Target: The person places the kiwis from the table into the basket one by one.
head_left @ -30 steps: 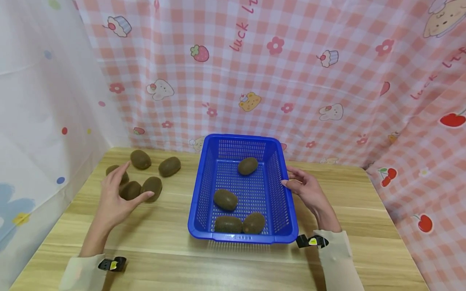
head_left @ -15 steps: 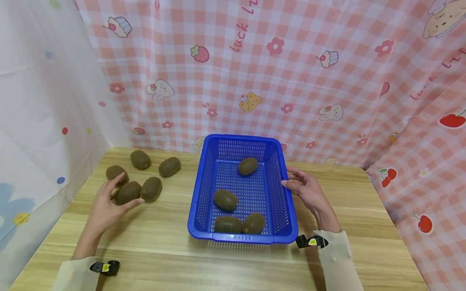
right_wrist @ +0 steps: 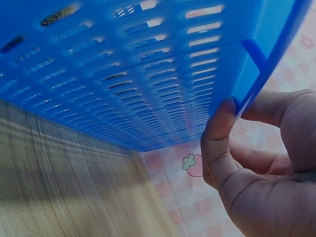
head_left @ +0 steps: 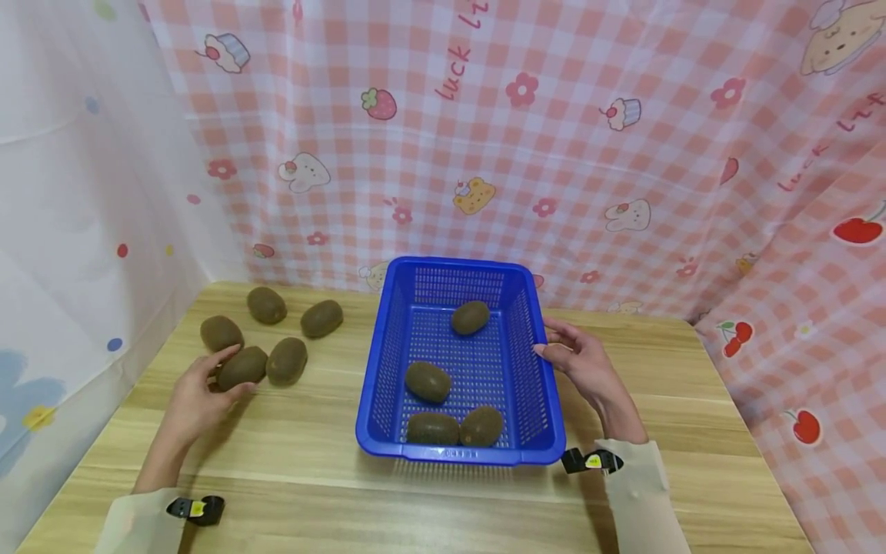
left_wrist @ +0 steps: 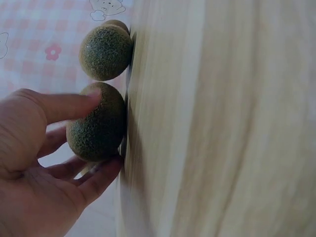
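Note:
My left hand [head_left: 192,402] has its thumb and fingers around a brown kiwi [head_left: 244,368] on the table at the left. In the left wrist view, the thumb lies on one side of this kiwi [left_wrist: 97,126] and the fingertips on the other, down at the wood. Another kiwi [head_left: 287,362] sits right beside it. At the centre stands a blue plastic basket [head_left: 371,377] with several kiwis in it, one of them [head_left: 471,318] towards the back. The right hand [head_left: 590,375] grips the basket's right rim, thumb on one side and fingers on the other.
More kiwis lie behind the left hand: one at the left [head_left: 221,333], one at the back [head_left: 266,305] and one [head_left: 321,318] nearer the basket. A pink checked curtain [head_left: 429,154] hangs at the table's [head_left: 311,492] back edge, and a white cloth [head_left: 62,231] at the left.
My left hand has moved left and down, and its thumb and fingers have closed around the near kiwi. The right hand and the basket stay in place.

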A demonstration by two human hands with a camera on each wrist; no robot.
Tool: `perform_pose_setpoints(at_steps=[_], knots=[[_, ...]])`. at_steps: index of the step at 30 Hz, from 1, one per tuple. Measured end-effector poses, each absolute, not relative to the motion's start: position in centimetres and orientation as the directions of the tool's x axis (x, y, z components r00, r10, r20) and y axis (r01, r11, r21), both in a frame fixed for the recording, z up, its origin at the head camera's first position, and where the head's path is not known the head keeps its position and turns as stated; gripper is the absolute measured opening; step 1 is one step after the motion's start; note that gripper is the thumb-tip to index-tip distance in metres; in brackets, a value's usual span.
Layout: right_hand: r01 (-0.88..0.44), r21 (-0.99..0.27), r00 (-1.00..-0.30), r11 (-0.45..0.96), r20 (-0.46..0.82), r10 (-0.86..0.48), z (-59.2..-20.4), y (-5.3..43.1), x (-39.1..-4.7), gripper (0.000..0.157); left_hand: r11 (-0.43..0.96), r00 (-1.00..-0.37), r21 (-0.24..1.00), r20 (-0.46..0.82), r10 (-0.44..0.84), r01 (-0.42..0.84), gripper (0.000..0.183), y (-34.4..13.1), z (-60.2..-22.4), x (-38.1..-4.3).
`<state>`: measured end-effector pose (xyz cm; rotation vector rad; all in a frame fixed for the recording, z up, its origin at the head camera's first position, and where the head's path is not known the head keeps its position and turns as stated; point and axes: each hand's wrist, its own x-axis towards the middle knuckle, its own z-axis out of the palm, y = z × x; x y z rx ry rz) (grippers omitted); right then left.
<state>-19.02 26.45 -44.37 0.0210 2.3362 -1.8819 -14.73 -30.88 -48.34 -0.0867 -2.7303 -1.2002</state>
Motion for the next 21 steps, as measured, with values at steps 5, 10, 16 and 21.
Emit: perform_pose_setpoints(at_steps=[5, 10, 16, 21], knots=[[0.113, -0.970, -0.989, 0.214, -0.131, -0.071, -44.31, 26.37, -18.98, 0.062, 0.693, -0.982, 0.712, 0.184, -0.026, 0.115, 0.060, -30.86, -48.30, -14.62], [0.114, -0.971, -0.988, 0.212, -0.132, -0.074, -44.25, 26.34, -18.98, 0.062, 0.700, -0.979, 0.705, 0.199, -0.039, 0.115, 0.058, -30.86, -48.28, -14.55], [0.103, -0.972, -0.989, 0.213, -0.123, -0.084, -44.37, 26.41, -18.98, 0.061, 0.699, -0.976, 0.705, 0.213, -0.046, 0.120, 0.057, -30.87, -48.26, -14.47], [0.099, -0.972, -0.989, 0.214, -0.119, -0.083, -44.41, 26.49, -19.03, 0.061, 0.696, -0.973, 0.707, 0.224, -0.051, 0.126, 0.056, -30.89, -48.09, -14.28]])
